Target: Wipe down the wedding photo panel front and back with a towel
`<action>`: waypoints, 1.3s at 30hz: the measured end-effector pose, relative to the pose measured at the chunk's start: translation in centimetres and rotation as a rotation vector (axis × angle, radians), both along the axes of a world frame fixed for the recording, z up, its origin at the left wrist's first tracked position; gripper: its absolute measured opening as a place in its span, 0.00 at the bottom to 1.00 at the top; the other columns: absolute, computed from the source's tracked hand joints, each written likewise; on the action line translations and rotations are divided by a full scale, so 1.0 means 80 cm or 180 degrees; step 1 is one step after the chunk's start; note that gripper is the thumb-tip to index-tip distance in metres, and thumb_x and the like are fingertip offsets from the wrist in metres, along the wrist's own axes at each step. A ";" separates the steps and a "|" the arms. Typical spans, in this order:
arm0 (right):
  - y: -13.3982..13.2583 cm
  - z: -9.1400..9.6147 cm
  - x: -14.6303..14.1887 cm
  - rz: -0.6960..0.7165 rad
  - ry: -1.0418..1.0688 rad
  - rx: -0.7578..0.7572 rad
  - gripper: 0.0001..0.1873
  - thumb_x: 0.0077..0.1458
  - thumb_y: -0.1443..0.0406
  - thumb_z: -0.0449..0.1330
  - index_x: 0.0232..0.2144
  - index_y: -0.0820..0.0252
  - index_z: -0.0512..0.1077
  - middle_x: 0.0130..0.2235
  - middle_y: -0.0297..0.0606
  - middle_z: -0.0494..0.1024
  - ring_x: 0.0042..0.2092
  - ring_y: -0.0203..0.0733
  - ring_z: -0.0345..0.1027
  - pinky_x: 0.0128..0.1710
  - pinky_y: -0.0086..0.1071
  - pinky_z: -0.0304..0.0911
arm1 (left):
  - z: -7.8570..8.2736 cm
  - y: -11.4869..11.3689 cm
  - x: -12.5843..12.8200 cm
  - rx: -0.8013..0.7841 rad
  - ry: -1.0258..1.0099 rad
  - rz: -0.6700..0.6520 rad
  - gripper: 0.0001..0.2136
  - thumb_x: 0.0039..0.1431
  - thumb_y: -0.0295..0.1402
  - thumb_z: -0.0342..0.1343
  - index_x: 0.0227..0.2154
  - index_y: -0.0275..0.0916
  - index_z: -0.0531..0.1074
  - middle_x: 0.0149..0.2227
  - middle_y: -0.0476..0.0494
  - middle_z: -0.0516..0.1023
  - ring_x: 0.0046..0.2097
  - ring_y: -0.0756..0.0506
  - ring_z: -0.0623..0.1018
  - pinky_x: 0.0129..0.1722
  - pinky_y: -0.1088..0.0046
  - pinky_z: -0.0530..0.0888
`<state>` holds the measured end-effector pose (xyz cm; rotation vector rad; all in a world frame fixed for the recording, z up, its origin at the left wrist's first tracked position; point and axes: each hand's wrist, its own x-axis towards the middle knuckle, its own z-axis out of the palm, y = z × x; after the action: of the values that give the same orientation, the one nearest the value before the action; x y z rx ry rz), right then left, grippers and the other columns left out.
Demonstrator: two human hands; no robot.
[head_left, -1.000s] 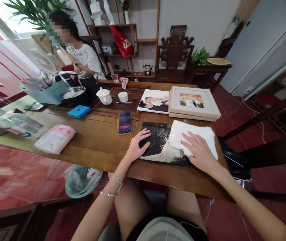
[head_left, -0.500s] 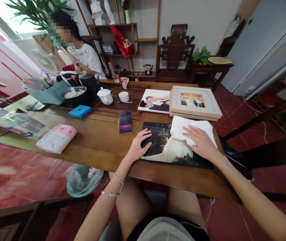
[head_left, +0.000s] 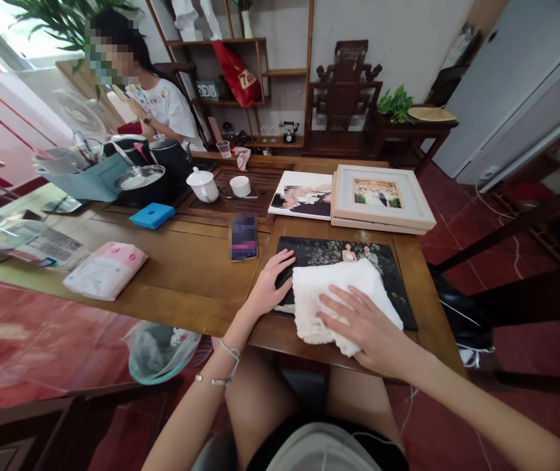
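On the wooden table near its front edge lies a dark photo panel [head_left: 398, 288], a picture of two people among dark leaves at its upper part. My left hand [head_left: 271, 282] rests at the panel's left edge, its fingers stretched out and apart, holding nothing. A white cloth [head_left: 309, 297] covers the lower middle of the panel and hangs slightly past its front edge. Spread flat on top of that cloth is my right hand [head_left: 358, 320], its fingers extended and pressing on it. The part of the picture under the cloth is hidden.
Behind the panel lie a white photo print [head_left: 302, 196] and stacked framed photos [head_left: 383, 199]. To the left are a phone [head_left: 243, 239], a tissue pack [head_left: 106, 269], a blue block [head_left: 152, 214] and a lidded white cup [head_left: 203, 185]. A person [head_left: 167, 108] sits across the table.
My right hand and the white cloth have moved left and toward me across the panel, uncovering the two pictured people at the upper right. My left hand stays at the left edge.
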<state>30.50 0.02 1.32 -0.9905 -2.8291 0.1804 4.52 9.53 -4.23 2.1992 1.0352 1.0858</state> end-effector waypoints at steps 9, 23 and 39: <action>0.101 -0.026 0.076 -0.0903 0.0415 0.0465 0.33 0.42 0.75 0.52 0.53 0.62 0.72 0.63 0.46 0.66 0.65 0.55 0.53 0.61 0.55 0.52 | 0.001 -0.002 0.000 -0.0045 -0.0011 0.0040 0.18 0.64 0.33 0.53 0.56 0.42 0.68 0.62 0.36 0.67 0.66 0.39 0.62 0.65 0.48 0.61; 0.013 -0.007 -0.008 -0.0015 0.0086 0.0122 0.37 0.44 0.72 0.57 0.60 0.61 0.65 0.67 0.48 0.58 0.69 0.59 0.38 0.64 0.58 0.41 | 0.002 0.000 0.000 -0.0069 0.0008 0.0013 0.18 0.64 0.34 0.52 0.56 0.41 0.69 0.62 0.35 0.68 0.66 0.38 0.63 0.65 0.48 0.60; 0.116 -0.023 0.032 -0.1610 0.0093 0.0733 0.26 0.48 0.69 0.56 0.52 0.62 0.73 0.62 0.49 0.67 0.63 0.63 0.54 0.58 0.56 0.53 | 0.001 0.000 0.000 -0.0160 -0.0060 0.0095 0.16 0.67 0.35 0.47 0.54 0.41 0.71 0.61 0.38 0.68 0.65 0.41 0.64 0.65 0.51 0.60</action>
<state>33.03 9.28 -0.54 -1.5733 -2.4006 -0.1791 4.54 9.50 -4.18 2.1365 1.0788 1.0799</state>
